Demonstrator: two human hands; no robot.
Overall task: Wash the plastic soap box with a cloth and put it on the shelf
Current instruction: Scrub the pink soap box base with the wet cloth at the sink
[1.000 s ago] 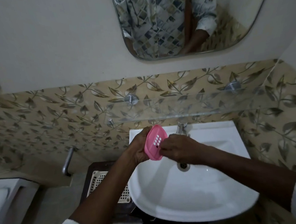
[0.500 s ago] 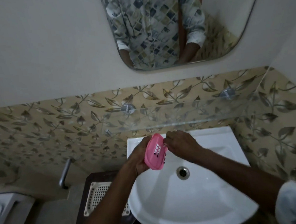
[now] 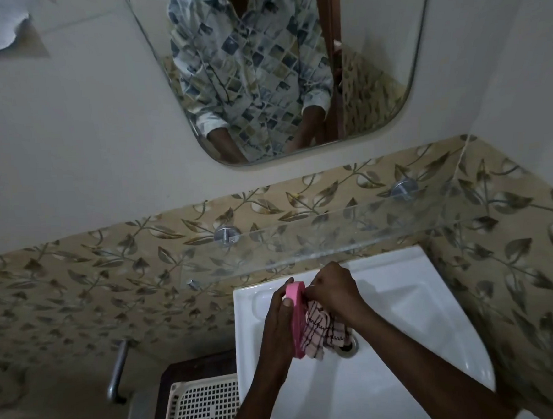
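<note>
Soap box [image 3: 296, 319] turned edge-on since earlier; gripped by left hand [image 3: 281, 320], cloth [image 3: 323, 332] clutched in right hand [image 3: 335, 292]; wiping underway.

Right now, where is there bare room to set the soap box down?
The glass shelf between its two metal mounts looks bare. The sink ledge right of the hands is free. Crowded: over the drain, where both hands hold the soap box and cloth.
</note>
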